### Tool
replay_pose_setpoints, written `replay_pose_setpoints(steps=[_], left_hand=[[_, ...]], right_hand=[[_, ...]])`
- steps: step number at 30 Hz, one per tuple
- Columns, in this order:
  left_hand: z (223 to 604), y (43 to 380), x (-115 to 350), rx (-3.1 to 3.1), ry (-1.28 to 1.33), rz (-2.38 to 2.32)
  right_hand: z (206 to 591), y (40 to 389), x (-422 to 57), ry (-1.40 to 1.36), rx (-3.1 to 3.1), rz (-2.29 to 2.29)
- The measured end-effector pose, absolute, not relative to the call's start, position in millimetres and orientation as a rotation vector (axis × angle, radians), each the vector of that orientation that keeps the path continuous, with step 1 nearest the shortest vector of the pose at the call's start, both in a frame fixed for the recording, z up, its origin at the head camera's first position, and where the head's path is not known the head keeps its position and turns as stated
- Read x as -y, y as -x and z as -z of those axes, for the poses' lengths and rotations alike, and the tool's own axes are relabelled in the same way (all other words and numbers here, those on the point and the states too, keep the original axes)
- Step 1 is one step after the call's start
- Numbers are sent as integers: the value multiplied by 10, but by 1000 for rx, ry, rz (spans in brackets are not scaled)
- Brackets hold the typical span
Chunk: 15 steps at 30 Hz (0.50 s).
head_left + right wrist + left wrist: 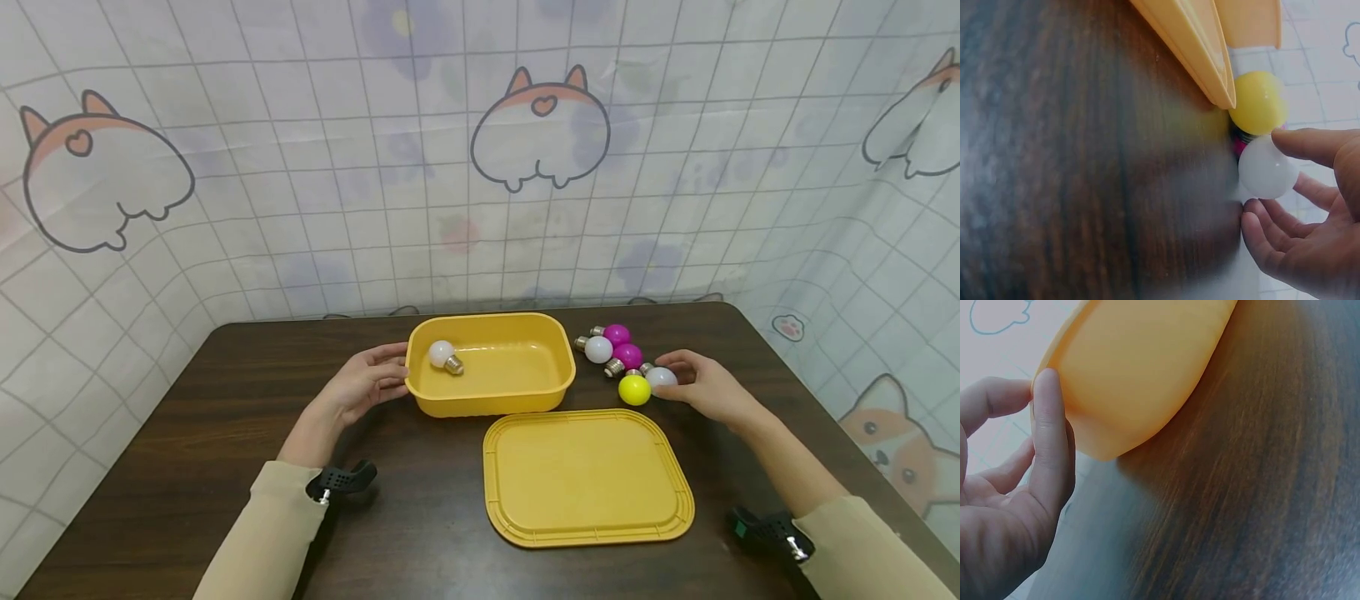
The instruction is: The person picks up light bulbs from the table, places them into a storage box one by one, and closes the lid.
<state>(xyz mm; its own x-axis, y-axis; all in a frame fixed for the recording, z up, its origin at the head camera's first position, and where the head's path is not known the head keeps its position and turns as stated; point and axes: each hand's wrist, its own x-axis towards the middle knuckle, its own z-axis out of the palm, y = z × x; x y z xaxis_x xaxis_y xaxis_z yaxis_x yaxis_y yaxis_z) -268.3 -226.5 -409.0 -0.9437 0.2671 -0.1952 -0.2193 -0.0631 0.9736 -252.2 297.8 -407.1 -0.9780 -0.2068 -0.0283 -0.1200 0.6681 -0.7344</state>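
One round white bulb with a metal screw base (663, 378) lay on the dark wooden tabletop (420, 508), the fingers of the right hand (705, 386) curled round its globe. It was probably light, stiff, slippery and fragile, best gripped gently at its widest part. Fingers of the left hand (365, 384) pinched the end of an open yellow plastic box (487, 404).

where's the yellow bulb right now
In the head view, the yellow bulb lies right of centre, just beyond the lid and immediately left of a white bulb.
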Motion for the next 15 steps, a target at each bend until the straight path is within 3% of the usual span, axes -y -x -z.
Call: replay_pose_setpoints(steps=[15], left_hand=[[4094,2685,2269,-1882,-73,-2074]], right_hand=[[4083,2529,-2977,286,-2773,1206]])
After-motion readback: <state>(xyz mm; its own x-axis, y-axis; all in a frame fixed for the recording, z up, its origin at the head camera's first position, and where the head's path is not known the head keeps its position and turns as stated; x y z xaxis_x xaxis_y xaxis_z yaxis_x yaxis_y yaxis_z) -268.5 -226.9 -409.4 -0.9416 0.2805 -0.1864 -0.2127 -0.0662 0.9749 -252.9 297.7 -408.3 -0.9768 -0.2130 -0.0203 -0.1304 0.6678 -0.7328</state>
